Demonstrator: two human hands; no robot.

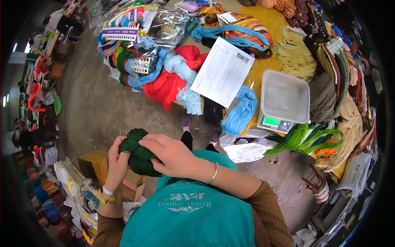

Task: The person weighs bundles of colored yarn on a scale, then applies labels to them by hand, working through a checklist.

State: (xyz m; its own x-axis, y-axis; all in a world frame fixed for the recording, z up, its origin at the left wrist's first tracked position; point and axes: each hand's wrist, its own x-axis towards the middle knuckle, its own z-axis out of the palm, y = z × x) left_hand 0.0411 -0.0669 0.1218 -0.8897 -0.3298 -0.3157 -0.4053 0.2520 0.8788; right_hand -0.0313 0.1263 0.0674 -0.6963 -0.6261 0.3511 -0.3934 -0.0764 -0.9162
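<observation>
A bundle of dark green yarn (141,152) is held up in front of my teal apron, between both hands. My left hand (117,161) is closed around its left side, fingers curled at the upper edge. My right hand (172,154) lies over its right side, the fingers bent and pressed into the strands. Part of the yarn is hidden under the fingers of both hands.
Ahead, a yellow table bears skeins of red yarn (166,87) and blue yarn (242,110), a printed sheet (223,73), and a plastic tub (285,95) on a lit scale (275,124). Bright green yarn (305,140) hangs at the edge. Cardboard boxes (94,164) stand at left.
</observation>
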